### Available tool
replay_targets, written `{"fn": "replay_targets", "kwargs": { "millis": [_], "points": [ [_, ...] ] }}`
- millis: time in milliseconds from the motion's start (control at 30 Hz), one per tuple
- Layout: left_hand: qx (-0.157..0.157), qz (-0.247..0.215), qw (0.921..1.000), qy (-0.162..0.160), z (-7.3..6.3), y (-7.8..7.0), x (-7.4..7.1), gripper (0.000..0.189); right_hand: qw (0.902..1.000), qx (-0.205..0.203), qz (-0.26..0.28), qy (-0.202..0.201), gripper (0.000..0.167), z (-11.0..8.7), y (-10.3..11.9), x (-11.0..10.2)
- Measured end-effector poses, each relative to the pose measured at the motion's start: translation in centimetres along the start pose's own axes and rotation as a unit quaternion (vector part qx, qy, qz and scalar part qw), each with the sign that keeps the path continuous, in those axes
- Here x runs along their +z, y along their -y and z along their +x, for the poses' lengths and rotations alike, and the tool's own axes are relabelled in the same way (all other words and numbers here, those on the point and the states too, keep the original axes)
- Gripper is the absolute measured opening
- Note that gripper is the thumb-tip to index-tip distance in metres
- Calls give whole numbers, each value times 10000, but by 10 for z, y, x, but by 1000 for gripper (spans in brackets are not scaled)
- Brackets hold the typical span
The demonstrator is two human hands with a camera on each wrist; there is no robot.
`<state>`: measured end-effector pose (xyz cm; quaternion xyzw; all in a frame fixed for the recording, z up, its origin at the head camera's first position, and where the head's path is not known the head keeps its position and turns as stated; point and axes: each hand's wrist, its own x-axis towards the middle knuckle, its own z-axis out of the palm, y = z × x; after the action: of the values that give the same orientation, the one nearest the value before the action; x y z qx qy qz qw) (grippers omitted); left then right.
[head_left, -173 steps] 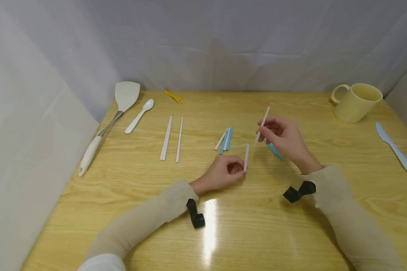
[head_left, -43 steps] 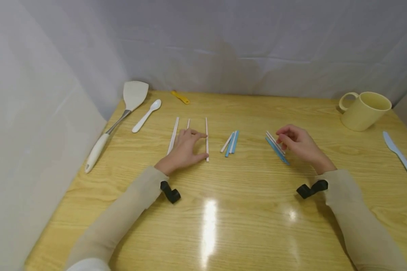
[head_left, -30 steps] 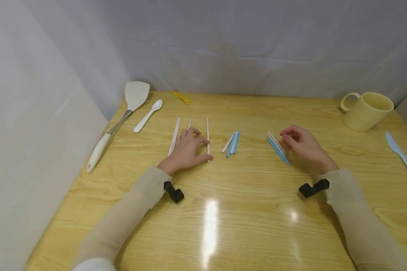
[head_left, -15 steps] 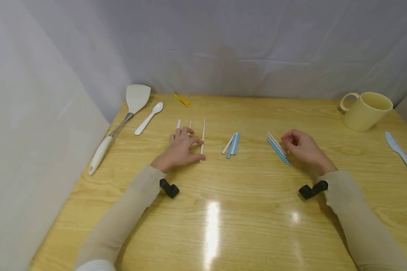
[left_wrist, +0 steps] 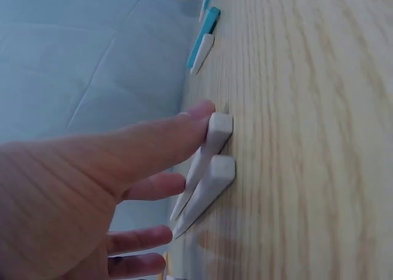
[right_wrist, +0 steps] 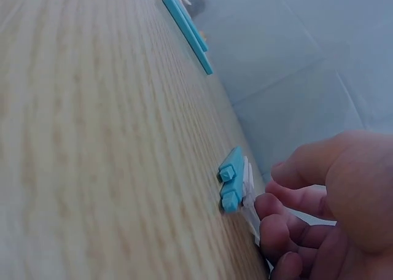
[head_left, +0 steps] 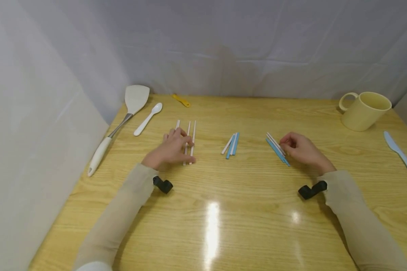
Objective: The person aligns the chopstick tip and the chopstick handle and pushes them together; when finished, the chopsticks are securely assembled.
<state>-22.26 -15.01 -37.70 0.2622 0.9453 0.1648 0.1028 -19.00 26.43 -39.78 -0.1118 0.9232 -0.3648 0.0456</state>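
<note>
sticks between hands — room nearside

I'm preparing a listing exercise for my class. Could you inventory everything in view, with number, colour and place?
Table: one, wood-coloured, under everything
Cloth: number unclear, greyish white, behind and beside the table
Spatula: one, white with grey neck, far left
Spoon: one, white, right of the spatula
Small utensil: one, yellow, back edge, left of centre
Left sticks: at least three, whitish, left of centre, partly hidden
Middle sticks: four, two blue and two whitish, near centre
Right sticks: at least two blue, whitish count unclear, right of centre
Mug: one, yellow, back right
Knife: one, light blue, right edge
Sleeves: two, beige, reaching from the front
Wrist pieces: two, black, at the cuffs
Left hand: one, bare, at the left sticks
Right hand: one, bare, beside the right sticks
</note>
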Motion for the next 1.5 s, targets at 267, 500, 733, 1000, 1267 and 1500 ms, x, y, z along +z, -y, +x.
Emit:
{"fn": "replay_targets", "kwargs": {
  "millis": [267,500,733,1000,1267,1500],
  "points": [
    [-6,55,10000,59,-2,2,-4,46,9999,61,-22,117,23,0,-1,1],
    [-26,-6,9998,182,-5,3,-8,45,9998,24,-88,184,24,0,-1,1],
    [-6,-36,9997,228,-5,4,-10,47,9999,70,-30,114,20,-2,2,3],
    [-28,-50,9996,260,-4,7,-9,48,9994,170,-153,277,25,-1,1,1],
    [-49,-164,9997,166,-1,7,-10,48,9984,138,-547,3,25,-1,5,3],
    [0,71,9991,-410,7,-5,1,41,9958,253,-881,-23,27,4,12,4]
  ]
}}
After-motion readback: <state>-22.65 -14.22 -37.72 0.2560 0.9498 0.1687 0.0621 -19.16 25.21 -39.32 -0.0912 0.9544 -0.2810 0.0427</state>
